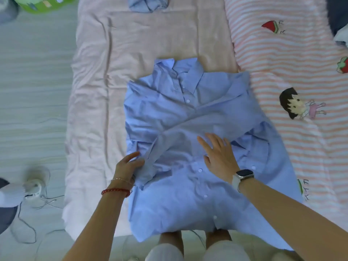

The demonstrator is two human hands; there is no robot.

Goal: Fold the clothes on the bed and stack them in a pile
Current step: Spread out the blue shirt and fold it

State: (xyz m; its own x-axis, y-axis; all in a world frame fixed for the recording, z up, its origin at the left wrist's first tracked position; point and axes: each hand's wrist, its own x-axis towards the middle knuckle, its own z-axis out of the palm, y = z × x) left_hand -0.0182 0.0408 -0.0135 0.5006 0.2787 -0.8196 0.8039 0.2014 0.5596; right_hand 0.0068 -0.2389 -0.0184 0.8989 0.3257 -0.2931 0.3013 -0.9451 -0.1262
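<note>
A light blue button-up shirt (180,113) lies face up on the pink bed sheet (131,44), collar away from me. One sleeve is folded across its front. My left hand (129,164) pinches the cuff end of that sleeve at the shirt's left edge. My right hand (219,155) lies flat with straight fingers on the shirt's middle, pressing the cloth down. A second light blue garment (147,3) sits crumpled at the far end of the bed.
A striped pink blanket (282,72) with cartoon prints covers the bed's right side. On the floor at left are a small white fan (32,187) with cables and a green object (43,3). My legs stand at the bed's near edge.
</note>
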